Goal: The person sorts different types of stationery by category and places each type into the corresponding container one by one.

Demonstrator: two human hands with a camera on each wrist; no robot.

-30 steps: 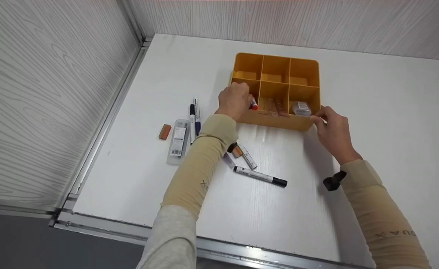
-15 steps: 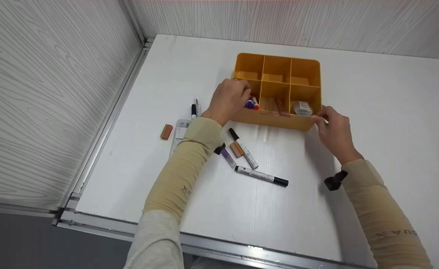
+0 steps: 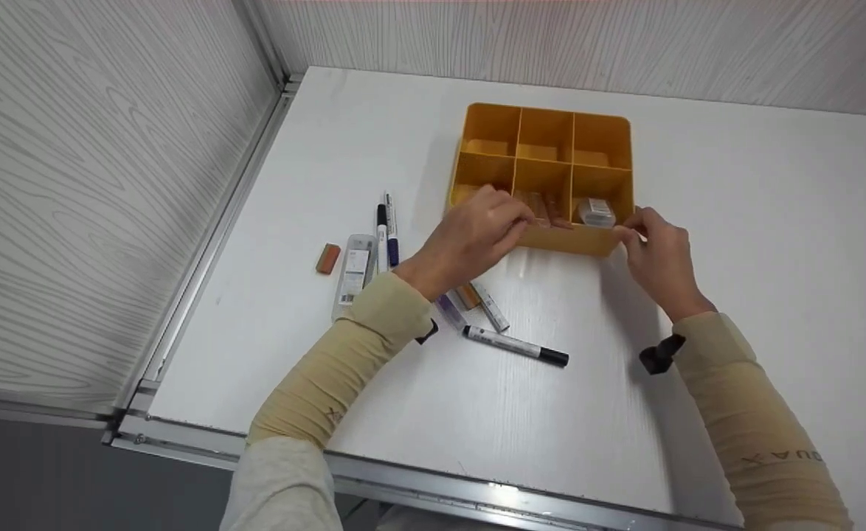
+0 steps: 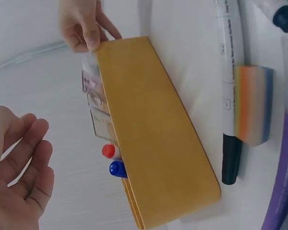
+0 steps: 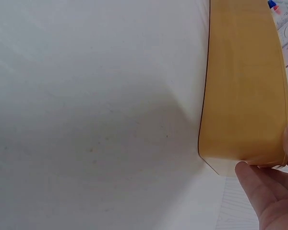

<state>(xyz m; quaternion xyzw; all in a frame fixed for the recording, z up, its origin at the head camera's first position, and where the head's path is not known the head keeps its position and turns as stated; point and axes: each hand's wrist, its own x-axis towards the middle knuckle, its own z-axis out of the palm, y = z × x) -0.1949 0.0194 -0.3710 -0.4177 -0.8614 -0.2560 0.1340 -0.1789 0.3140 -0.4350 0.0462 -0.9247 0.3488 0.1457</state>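
A yellow divided box (image 3: 566, 240) stands on the table. My right hand (image 3: 658, 262) pinches its near right corner, thumb and fingers on the wall in the right wrist view. My left hand (image 3: 473, 232) hovers over the near left side, its fingers loosely bent and holding nothing in the left wrist view. A red-capped marker (image 4: 109, 151) and a blue-capped marker (image 4: 117, 168) poke out of the box's near left compartment. Clear rulers (image 3: 538, 210) stand in the near middle one. A small clear case (image 3: 597, 212) lies in the near right one.
Left of the box lie two markers (image 3: 382, 236), a clear pencil-lead-like case (image 3: 355, 269) and an orange eraser-like block (image 3: 328, 259). In front are a black-capped marker (image 3: 514, 345), another marker (image 3: 490, 308), a striped block (image 4: 253, 105) and a purple item (image 3: 450, 311).
My left hand has come out of the near left compartment and moved right and toward me, leaving markers there. My right hand keeps its grip on the box corner.
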